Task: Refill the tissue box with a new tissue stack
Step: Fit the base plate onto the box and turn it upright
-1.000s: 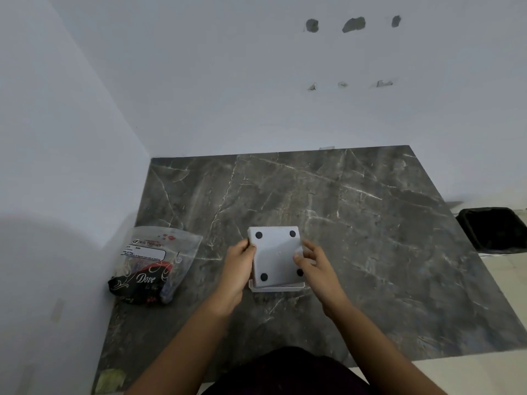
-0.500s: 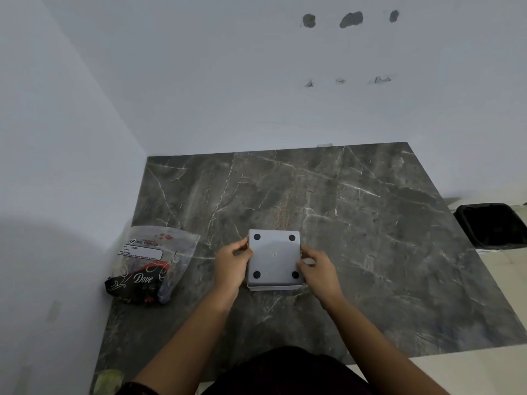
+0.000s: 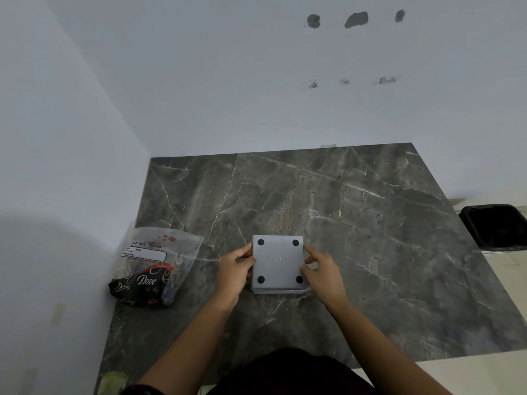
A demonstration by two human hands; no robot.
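Upturned on the marble table (image 3: 370, 223), one tissue box (image 3: 278, 262) with four black feet, pinched between left hand (image 3: 235, 269) and right hand (image 3: 323, 270); one tissue bag (image 3: 151, 266) left.

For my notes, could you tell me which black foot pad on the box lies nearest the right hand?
The near-right foot pad, beside the right hand; the others sit farther off.

The tabletop (image 3: 356, 223) is dark grey stone with thin white lines, and it sits in a corner of white walls (image 3: 199, 81). The back wall has small chipped holes (image 3: 356, 19). A black bin (image 3: 497, 226) stands on the floor to the right.
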